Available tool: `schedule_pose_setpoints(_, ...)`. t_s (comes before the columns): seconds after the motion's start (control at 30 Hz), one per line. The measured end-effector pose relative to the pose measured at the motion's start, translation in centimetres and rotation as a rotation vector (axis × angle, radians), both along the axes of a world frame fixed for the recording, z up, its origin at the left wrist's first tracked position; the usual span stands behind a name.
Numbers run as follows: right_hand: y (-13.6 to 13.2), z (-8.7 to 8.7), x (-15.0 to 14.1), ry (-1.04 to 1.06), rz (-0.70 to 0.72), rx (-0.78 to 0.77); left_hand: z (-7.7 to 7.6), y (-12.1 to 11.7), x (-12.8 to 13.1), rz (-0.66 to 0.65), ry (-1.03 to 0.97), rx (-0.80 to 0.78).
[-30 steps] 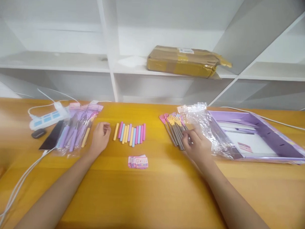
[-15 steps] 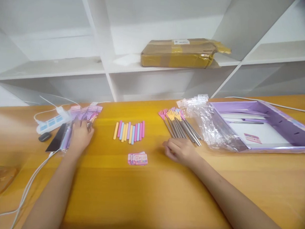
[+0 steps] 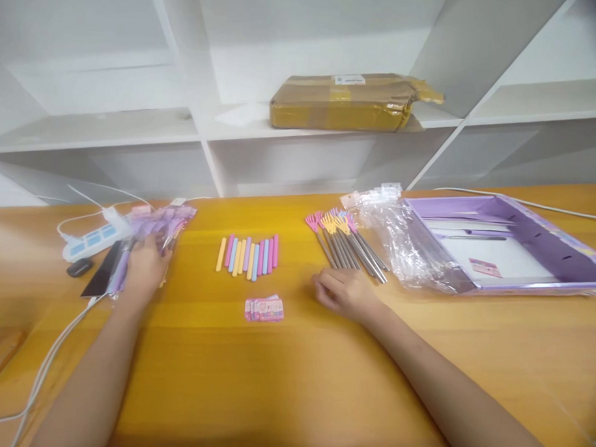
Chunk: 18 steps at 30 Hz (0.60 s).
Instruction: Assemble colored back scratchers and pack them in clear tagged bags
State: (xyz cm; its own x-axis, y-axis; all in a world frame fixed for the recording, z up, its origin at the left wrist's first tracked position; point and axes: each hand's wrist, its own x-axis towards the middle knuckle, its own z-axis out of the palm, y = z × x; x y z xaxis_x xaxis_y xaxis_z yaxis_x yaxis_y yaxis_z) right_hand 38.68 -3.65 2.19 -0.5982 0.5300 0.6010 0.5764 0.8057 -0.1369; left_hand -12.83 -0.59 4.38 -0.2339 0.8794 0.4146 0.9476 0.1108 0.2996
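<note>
My left hand (image 3: 146,265) lies over a pile of bagged purple and pink pieces (image 3: 168,220) on the left of the table. Its fingers are blurred and partly lost among the bags, so their grip is unclear. Curled into a loose fist, my right hand (image 3: 345,293) rests on the wood, with nothing visible in it. Just beyond it lies a bundle of metal rods with hand-shaped heads (image 3: 349,241) in pink, yellow and blue. Between the hands is a row of pastel tubes (image 3: 248,255), and nearer me a small stack of pink printed cards (image 3: 264,308).
Clear plastic bags (image 3: 393,236) lie against a purple open box (image 3: 478,246) on the right. A white power strip (image 3: 97,239), a black phone-like slab (image 3: 101,274) and white cables (image 3: 46,364) are on the left. A taped carton (image 3: 341,104) sits on the shelf.
My left hand has shifted slightly among the bagged pieces. My right hand keeps its place beside the rods. The whole view has slid a little.
</note>
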Motion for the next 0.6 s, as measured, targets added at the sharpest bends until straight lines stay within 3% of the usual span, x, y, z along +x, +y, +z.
schedule_pose_setpoints(0.1,-0.2,0.1,0.0,0.129,-0.007,-0.122,1.4,-0.8,2.2,-0.029,0.033,0.131)
schedule_pose_setpoints(0.17,-0.6,0.3,-0.5,0.321,-0.023,-0.321,2.4,-2.4,5.1,-0.178,0.027,0.224)
schedule_pose_setpoints(0.23,-1.3,0.5,-1.5,0.561,0.031,-0.633,2.9,-4.7,9.0,-0.394,0.010,0.206)
schedule_pose_setpoints(0.3,-2.3,0.5,-2.9,0.743,0.174,-1.000,2.8,-7.5,13.2,-0.605,0.010,0.150)
schedule_pose_setpoints(0.4,-4.1,0.1,-5.2,0.850,0.350,-1.415,2.3,-11.2,18.4,-0.866,0.030,0.077)
schedule_pose_setpoints(0.5,-5.8,-0.4,-6.8,1.007,0.385,-1.566,1.7,-12.8,20.8,-1.020,0.035,0.056)
schedule_pose_setpoints(0.6,-6.8,-0.8,-7.6,1.103,0.368,-1.586,1.0,-12.8,21.0,-1.065,0.044,0.051)
